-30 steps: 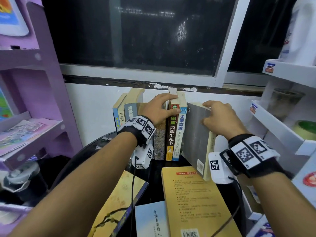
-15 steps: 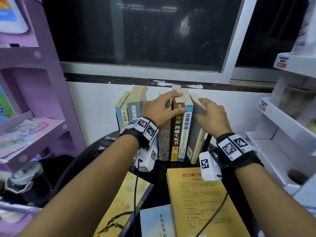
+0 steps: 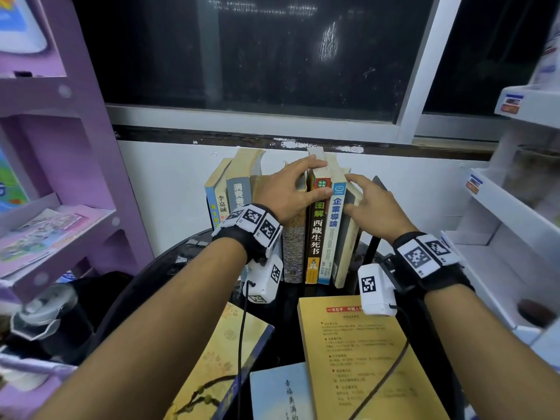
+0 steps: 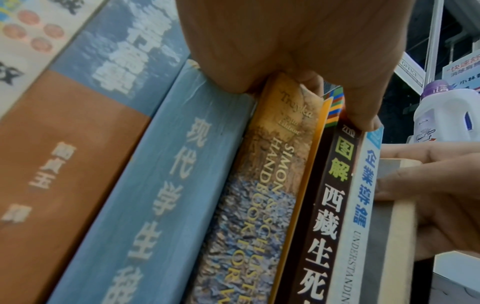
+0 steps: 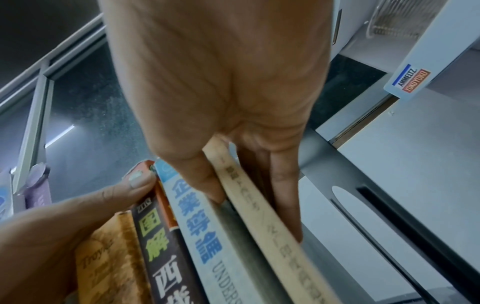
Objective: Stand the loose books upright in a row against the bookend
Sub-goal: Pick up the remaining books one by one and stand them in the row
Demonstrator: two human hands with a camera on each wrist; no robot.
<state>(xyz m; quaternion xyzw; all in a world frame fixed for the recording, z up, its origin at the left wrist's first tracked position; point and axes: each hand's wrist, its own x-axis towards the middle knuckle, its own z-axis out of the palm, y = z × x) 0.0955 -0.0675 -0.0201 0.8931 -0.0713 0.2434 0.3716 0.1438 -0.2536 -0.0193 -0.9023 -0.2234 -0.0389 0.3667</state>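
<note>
Several books stand upright in a row (image 3: 312,234) at the back of the black table (image 3: 157,277). My left hand (image 3: 303,183) grips the tops of the middle ones, with its thumb on the dark book's spine (image 4: 335,185). At the right end stands a grey book (image 3: 345,247), upright against the blue-and-white book (image 5: 192,207). My right hand (image 3: 359,198) pinches that grey book near its top, thumb on the left and fingers on the right (image 5: 285,205). The black bookend (image 3: 377,204) stands just right of it.
Three loose books lie flat at the front: a yellow one (image 3: 363,359), a gold-and-blue one (image 3: 218,368) and a pale blue one (image 3: 278,395). A purple shelf unit (image 3: 60,177) stands at the left, white shelves (image 3: 500,225) at the right, the wall behind.
My right hand has swung the grey book from a rightward lean to upright and pushed it left against the row. My left hand has stayed on the book tops.
</note>
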